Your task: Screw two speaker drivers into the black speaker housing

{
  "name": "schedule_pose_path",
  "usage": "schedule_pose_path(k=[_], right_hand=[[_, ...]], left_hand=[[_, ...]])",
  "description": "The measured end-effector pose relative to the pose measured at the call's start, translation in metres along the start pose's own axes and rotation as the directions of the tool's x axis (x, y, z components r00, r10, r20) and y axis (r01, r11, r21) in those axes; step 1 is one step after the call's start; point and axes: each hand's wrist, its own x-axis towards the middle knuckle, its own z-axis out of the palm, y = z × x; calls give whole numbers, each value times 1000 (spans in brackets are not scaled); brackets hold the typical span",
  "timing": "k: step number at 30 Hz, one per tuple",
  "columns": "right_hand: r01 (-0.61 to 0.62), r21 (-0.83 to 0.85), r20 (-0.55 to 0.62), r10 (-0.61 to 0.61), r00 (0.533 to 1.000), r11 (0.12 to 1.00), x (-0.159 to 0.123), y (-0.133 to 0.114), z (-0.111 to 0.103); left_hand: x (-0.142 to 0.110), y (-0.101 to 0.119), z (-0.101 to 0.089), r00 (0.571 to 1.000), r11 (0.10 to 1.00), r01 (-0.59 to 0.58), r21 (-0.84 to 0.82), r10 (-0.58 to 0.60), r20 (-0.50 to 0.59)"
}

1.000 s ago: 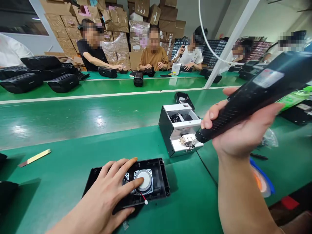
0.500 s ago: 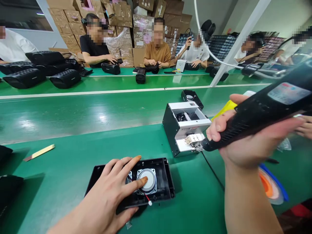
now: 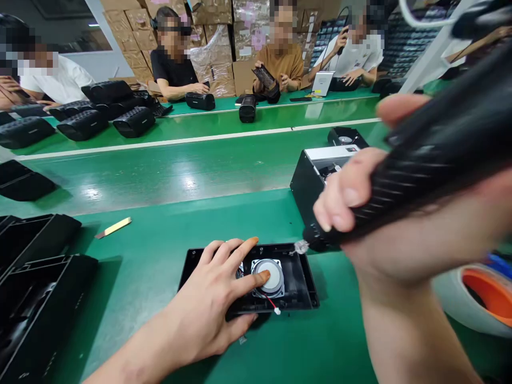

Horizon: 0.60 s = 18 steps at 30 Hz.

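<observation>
My left hand (image 3: 218,290) lies over a black plastic speaker housing (image 3: 302,293) on the green bench, holding it. One fingertip rests on the pale round cone of a speaker driver (image 3: 273,278), and the thumb is at the near edge. A second driver is mostly hidden under the fingers. A red wire with a white plug (image 3: 277,310) hangs from the visible driver. My right hand (image 3: 384,234) is wrapped round a black electric screwdriver (image 3: 436,144). Its clear tip is above the housing's far right corner; contact cannot be made out.
Behind the screwdriver stands a screw feeder box (image 3: 308,184). A roll of tape (image 3: 460,304) lies at right, a yellow-handled brush or scraper (image 3: 114,228) at left. Open black housings (image 3: 44,314) line the left edge. Across the bench, people work beside black speakers (image 3: 134,121).
The screwdriver has moved from the screw feeder to over the housing's right corner. My left hand stays on the housing. The view has shifted left, and a person opposite has lifted a black part.
</observation>
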Motion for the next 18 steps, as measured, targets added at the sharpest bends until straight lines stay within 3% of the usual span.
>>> schedule_pose_path(k=[3,7,18], right_hand=[[4,89,56,-9,998,996,-7,27,7],[-86,136,113,71,991,987,-12,50,1],[-81,147,191,52,980,986,-16,70,-6]], left_hand=[[1,1,0,1000,1000,-4,4,4,2],[3,1,-1,1000,1000,-8,14,8,2],[4,0,1,999,999,-28,42,29,-28]])
